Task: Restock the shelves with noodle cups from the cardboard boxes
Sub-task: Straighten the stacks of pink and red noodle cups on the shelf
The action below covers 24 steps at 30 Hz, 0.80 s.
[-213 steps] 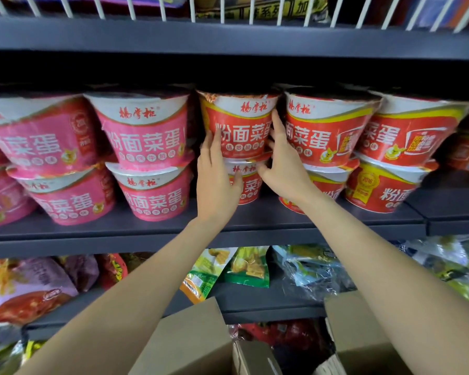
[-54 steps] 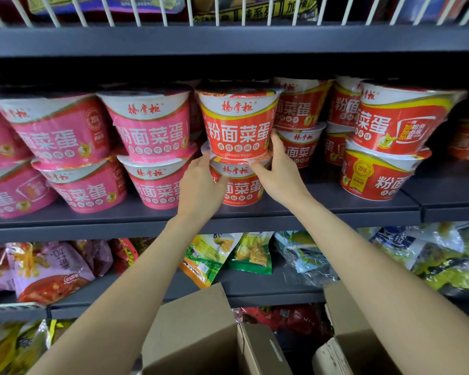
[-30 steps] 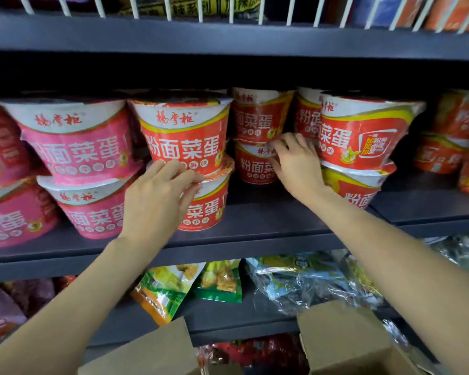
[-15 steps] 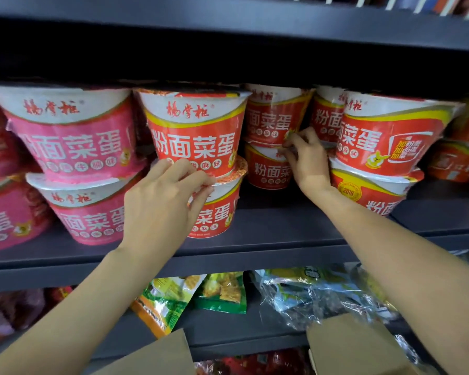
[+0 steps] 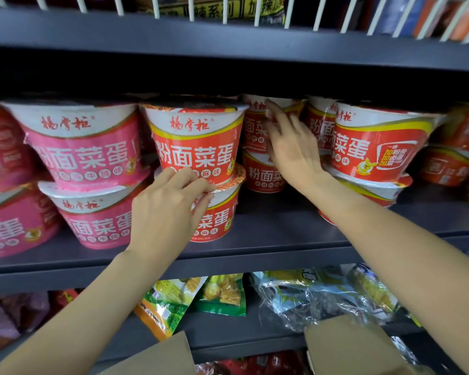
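The red stack (image 5: 201, 169) stands mid-shelf (image 5: 282, 226). The left hand (image 5: 168, 209) pinches its lower cup's rim; the right hand (image 5: 293, 150), fingers loosely spread, reaches the rear stack (image 5: 257, 161) just right. A careless tug could topple the top cup.

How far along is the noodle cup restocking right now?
Done: the shelf already carries pink cups and red cups stacked two high. In hand: the left hand grips the front red stack at the lower cup's rim, while the right hand reaches open-fingered to the rear stack. Left: the boxes sit below; their contents are hidden.
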Available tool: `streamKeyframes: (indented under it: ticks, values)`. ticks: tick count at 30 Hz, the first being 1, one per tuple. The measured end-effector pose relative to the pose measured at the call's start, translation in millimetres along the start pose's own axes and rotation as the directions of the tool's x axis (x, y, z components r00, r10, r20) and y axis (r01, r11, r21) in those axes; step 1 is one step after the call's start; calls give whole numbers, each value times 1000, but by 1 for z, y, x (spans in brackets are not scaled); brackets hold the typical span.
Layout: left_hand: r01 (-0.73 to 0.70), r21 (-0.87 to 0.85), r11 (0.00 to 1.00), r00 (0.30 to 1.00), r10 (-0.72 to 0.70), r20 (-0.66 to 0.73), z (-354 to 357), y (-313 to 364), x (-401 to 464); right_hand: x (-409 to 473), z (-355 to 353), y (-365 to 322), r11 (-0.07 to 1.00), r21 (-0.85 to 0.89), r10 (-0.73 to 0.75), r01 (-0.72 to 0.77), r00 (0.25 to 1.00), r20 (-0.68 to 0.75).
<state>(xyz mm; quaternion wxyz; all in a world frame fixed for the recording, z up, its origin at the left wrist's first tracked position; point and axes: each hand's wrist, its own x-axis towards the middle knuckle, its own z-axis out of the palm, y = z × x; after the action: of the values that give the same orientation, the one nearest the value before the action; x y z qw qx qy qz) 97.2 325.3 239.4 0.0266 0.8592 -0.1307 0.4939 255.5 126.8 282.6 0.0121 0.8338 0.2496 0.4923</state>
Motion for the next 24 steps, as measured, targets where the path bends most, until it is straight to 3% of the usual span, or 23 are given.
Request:
streamKeyframes:
  ticks: [4,8,12,17,19,21,24]
  values:
    - [1,14,1000,1000,-1,-12,1,1,-1,17,-9,3,996,-30,89,-84,965,247]
    - [-13,21,1000,1000,13,-22,1,-1,-2,10,-11,17,987,-155,78,-36,959,273]
    - [-15,18,1000,1000,16,-27,2,0,-2,10,-11,32,942,-250,291,-225,917,274]
    - [1,27,1000,1000,0,-31,1,1,-3,2,-5,-14,974,-220,-26,60,988,151]
    - [-9,27,1000,999,10,-30,1,0,-4,6,9,-27,942,-273,-130,198,960,247]
    - [-18,34,999,1000,19,-24,1,-1,-4,5,26,-27,883,-331,-173,333,887,429]
    - [-32,31,999,999,32,-19,0,-2,-4,-1,32,-11,849,-388,-123,358,849,514]
